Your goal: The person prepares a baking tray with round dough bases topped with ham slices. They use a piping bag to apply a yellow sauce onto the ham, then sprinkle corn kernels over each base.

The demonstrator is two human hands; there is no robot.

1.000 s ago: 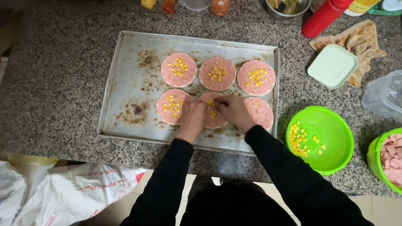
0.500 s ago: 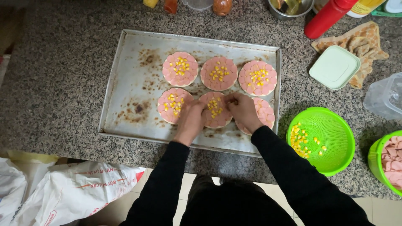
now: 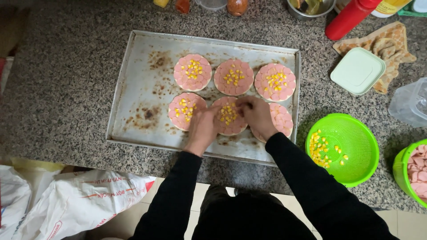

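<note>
Now my left hand (image 3: 203,128) and right hand (image 3: 258,114) pinch corn (image 3: 228,113) over the near middle pizza (image 3: 229,117) on the tray (image 3: 138,89); I'd drop kernels centrally, spread evenly, none spilling off the sausage slices.

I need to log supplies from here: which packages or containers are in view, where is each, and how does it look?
White plastic sack: lower left, crumpled, red print.
Red squeeze bottle: top right, lying slanted.
Pale green lidded box: right of the baking tray, square, rounded corners.
Clear plastic container: right edge, partly cut off.
No screens or signs.
</note>
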